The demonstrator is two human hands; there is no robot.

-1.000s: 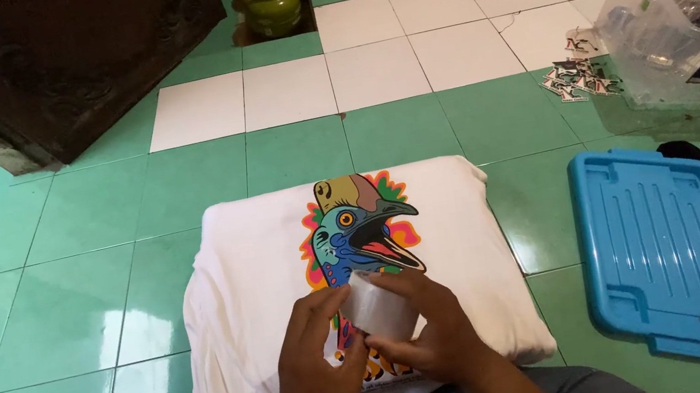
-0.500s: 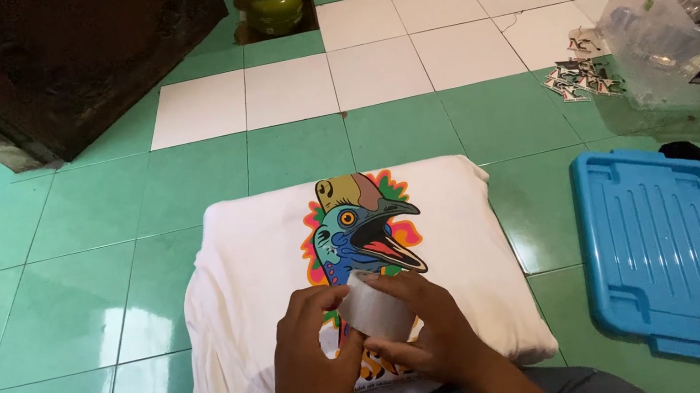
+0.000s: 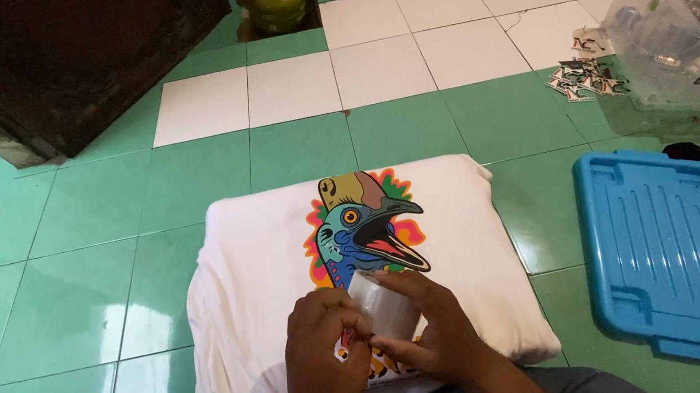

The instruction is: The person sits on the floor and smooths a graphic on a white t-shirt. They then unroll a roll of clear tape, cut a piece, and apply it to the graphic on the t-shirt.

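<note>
A white shirt (image 3: 291, 298) lies folded flat on the green floor (image 3: 78, 292), near the person's knees. On its front is a bright print (image 3: 364, 227) of a bird's head with a big beak. Both hands are at the near end of the print. The left hand (image 3: 323, 353) pinches the edge of a thin clear film (image 3: 379, 298) between thumb and fingers. The right hand (image 3: 430, 328) is closed on the film's other side and also rests on the shirt. The film curls up off the print, so its near part is lifted and its far part looks to be flat on the bird. I think the film is very light, thin and bendy, a bit slippery, and it may crease or tear if pulled hard. The best place to hold it is at a corner or edge, with fingertips, low and close to the cloth. The shirt is soft and floppy and can slide or bunch up, so a flat hand on it would keep it in place. To the right lies a blue lid (image 3: 668, 251), flat on the floor and well apart from the shirt. Far right stands a clear box (image 3: 677, 37) with small things inside, and some small paper scraps (image 3: 580, 77) lie just beside it. Far left is a dark wooden cupboard (image 3: 79, 52).
</note>
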